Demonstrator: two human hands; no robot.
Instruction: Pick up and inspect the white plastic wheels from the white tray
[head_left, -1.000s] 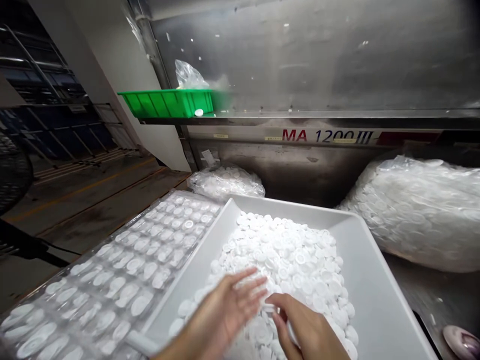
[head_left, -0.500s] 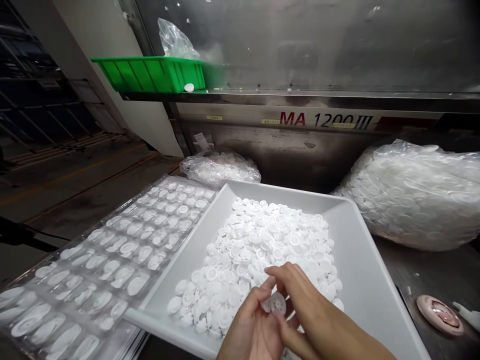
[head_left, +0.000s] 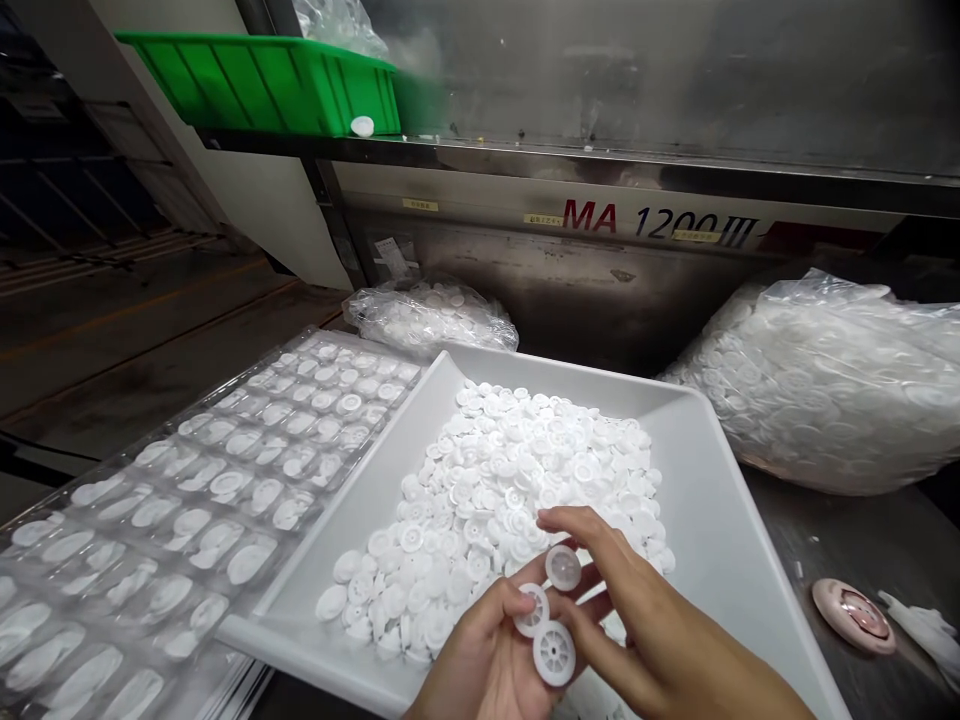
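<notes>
My left hand (head_left: 487,665) and my right hand (head_left: 645,610) are raised together over the front edge of a white tray (head_left: 697,450). Between them are three white spoked plastic discs. The top disc (head_left: 563,568) sits under my right fingers, the middle disc (head_left: 532,610) rests against my left thumb and fingers, and the lowest disc (head_left: 554,653) lies between both hands. A heap of similar white discs (head_left: 487,510) fills the tray just beyond my hands.
A clear blister tray (head_left: 225,500) with moulded oval pockets lies left of the white tray. Bulging plastic bags of discs (head_left: 825,390) (head_left: 431,315) lie behind it, below a green crate (head_left: 262,80) on a steel shelf. A pink round part (head_left: 853,616) lies on the right.
My hands have risen out of the heap, and one disc between them has become three. The view has tilted, so the shelf and crate sit higher in the picture.
</notes>
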